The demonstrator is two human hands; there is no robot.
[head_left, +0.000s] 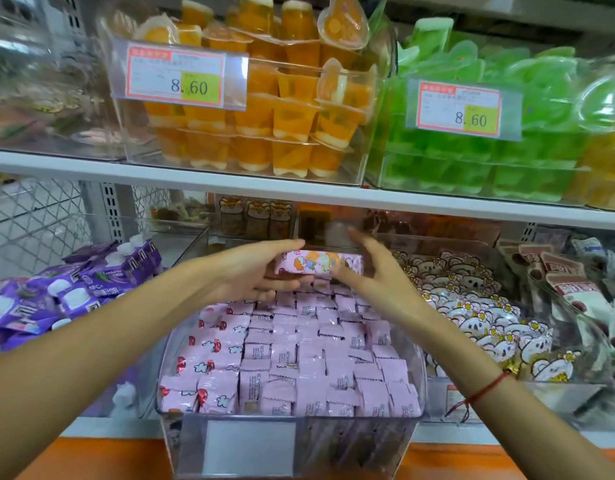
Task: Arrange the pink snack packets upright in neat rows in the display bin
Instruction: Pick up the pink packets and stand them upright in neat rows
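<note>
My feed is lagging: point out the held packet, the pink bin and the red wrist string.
held packet [318, 262]: head view, printed front face.
pink bin [422, 368]: head view, clear right wall.
wrist string [488, 388]: head view, strand across right wrist.

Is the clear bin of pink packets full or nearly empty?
Nearly full: rows of pink packets fill the clear bin almost to its rim.
</note>
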